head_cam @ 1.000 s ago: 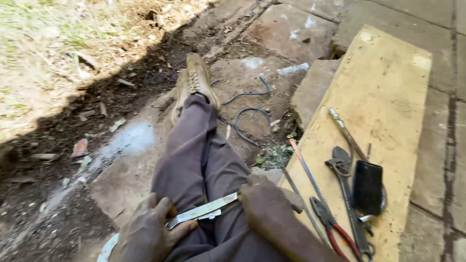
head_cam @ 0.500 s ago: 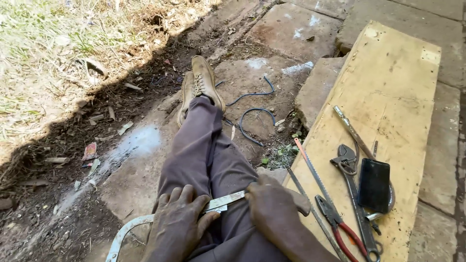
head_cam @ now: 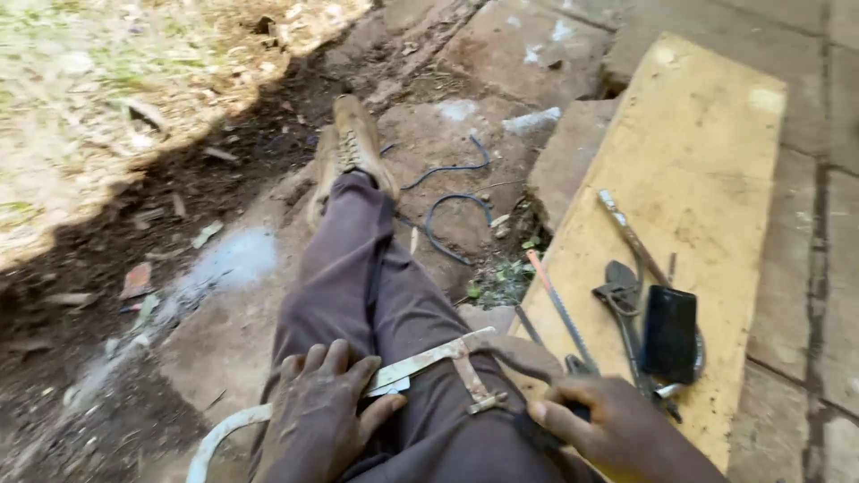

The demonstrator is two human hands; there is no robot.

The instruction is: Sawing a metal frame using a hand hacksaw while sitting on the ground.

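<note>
Down on the lap, pressing a curved metal strip flat across the thigh while reaching for a tool.

Left hand spread open, palm down, pinning the pale strip against the trouser leg; right hand closed around a dark handle, though how firmly cannot be told. Strip lying crosswise over both legs, its white curved end hanging off near the bottom edge, a small brown bracket fixed near its middle. Just beside the right hand, on the yellow board, a hacksaw blade, pliers, a screwdriver and a black phone. Best done, likely, by keeping the palm's weight close to the bracket so the strip cannot twist, fingers well back from where the tool lands.
</note>
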